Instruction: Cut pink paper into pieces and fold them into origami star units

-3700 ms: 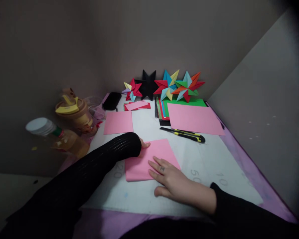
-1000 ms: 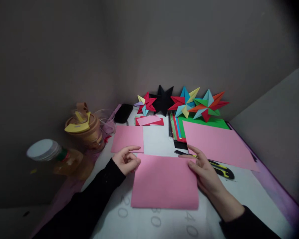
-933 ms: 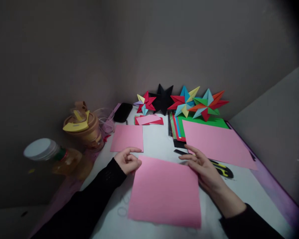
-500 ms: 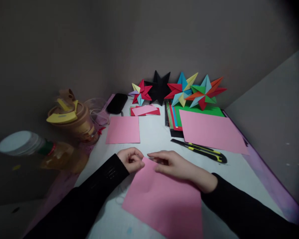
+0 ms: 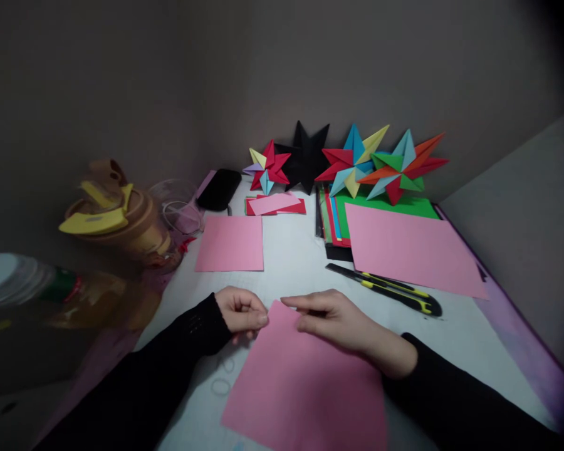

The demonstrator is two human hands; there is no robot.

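Note:
A large pink paper sheet (image 5: pixel 305 382) lies turned at an angle on the white surface in front of me, its far corner pointing away and its lower part cut off by the view. My left hand (image 5: pixel 242 313) is closed at the sheet's upper left edge, thumb against curled fingers and the tip at the paper. Across the upper right edge lies my right hand (image 5: pixel 341 318), fingers stretched out and thumb apart, palm down on the sheet. Beyond my hands rests a smaller pink square (image 5: pixel 230 244). A black and yellow box cutter (image 5: pixel 399 293) lies right of them.
Several folded paper stars (image 5: pixel 305 156) stand along the wall. A pink sheet (image 5: pixel 413 250) covers part of a coloured paper stack (image 5: pixel 385 203). Paper strips (image 5: pixel 275 204) and a black phone (image 5: pixel 219 190) lie at the back. At left are a brown cup (image 5: pixel 117 219) and a bottle (image 5: pixel 42 285).
The view has shifted slightly, so the stars and cutter appear further right. Both hands stay near the sheet's far corner; my left hand sits slightly further out along the left edge.

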